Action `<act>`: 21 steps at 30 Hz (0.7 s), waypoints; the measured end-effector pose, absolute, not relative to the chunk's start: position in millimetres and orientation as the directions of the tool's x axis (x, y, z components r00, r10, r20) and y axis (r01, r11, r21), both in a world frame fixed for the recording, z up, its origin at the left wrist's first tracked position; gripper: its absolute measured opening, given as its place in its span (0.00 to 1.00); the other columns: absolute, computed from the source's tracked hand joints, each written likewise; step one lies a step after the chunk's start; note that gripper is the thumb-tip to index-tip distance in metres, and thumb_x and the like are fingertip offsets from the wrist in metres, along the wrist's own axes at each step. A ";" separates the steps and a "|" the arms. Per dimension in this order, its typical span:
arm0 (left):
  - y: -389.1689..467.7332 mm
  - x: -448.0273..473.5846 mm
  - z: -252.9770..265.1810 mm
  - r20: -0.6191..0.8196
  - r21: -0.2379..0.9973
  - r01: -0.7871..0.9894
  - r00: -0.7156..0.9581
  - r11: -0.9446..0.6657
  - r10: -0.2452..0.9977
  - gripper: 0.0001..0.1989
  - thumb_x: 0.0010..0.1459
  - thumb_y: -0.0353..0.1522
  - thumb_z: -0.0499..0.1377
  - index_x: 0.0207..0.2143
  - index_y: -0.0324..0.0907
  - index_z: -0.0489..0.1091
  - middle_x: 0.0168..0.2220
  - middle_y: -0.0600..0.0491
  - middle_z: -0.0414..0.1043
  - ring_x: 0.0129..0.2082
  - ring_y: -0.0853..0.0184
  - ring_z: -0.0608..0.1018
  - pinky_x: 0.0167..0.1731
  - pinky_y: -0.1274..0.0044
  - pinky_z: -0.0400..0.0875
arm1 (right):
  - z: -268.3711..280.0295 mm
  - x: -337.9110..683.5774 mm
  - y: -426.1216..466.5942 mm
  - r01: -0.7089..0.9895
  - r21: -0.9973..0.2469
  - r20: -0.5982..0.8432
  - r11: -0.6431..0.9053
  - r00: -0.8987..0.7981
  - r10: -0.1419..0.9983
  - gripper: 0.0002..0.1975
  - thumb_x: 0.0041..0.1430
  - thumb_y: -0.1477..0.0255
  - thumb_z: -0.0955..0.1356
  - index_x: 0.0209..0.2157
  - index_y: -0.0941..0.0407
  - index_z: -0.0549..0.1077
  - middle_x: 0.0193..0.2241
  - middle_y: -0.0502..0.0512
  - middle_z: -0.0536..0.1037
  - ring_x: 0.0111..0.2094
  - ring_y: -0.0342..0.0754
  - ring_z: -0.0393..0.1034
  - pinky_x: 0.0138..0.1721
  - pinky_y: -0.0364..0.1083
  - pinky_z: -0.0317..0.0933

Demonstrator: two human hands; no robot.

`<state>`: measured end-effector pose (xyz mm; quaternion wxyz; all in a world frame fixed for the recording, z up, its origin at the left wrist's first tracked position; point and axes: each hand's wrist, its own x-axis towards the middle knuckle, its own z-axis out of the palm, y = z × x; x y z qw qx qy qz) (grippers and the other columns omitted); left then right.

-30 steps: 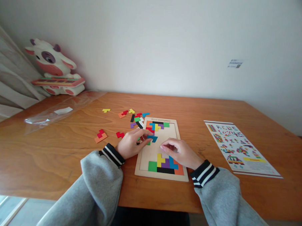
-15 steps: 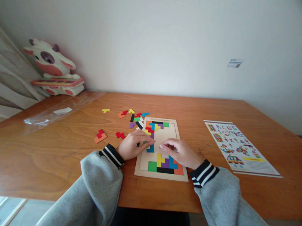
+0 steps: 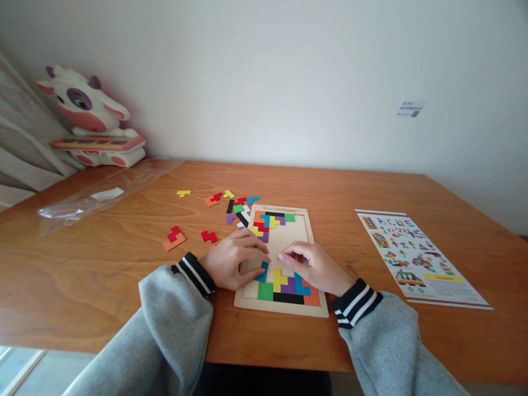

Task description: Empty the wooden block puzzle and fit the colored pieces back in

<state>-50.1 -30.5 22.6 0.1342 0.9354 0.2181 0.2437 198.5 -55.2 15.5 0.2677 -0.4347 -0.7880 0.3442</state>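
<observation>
A wooden puzzle board [image 3: 281,307] lies in front of me, partly filled with coloured pieces along its near end and its far left. My left hand [image 3: 237,260] is over the board's left side. Its thumb and fingers are closed about a blue puzzle piece [image 3: 263,270], which they partly cover. My right hand [image 3: 317,266] rests over the board's right side, fingers curled and thumb against the forefinger; whether anything is between them is hidden. Below it sit a yellow piece [image 3: 278,281], a purple piece [image 3: 288,287] and a black bar [image 3: 288,298].
Several loose pieces lie beyond and left of the board, among them a red piece [image 3: 208,236] and a yellow piece [image 3: 184,193]. A printed sheet [image 3: 423,257] is on the right. Back left are a clear plastic bag [image 3: 75,204] and a toy cow [image 3: 94,120] with a keyboard.
My left hand has come slightly nearer to me, its fingers spreading lower, and the blue piece has shifted toward the near end of the board. My right hand has stayed in place.
</observation>
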 end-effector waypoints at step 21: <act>-37.1 -39.5 22.8 0.369 0.240 0.409 0.800 -0.880 0.473 0.13 0.62 0.38 0.58 0.47 0.45 0.75 0.45 0.47 0.74 0.44 0.59 0.71 0.46 0.66 0.67 | 15.3 198.5 -54.3 0.518 -0.750 0.137 0.412 -0.487 0.862 0.15 0.66 0.61 0.64 0.33 0.56 0.77 0.29 0.53 0.76 0.30 0.44 0.67 0.32 0.43 0.59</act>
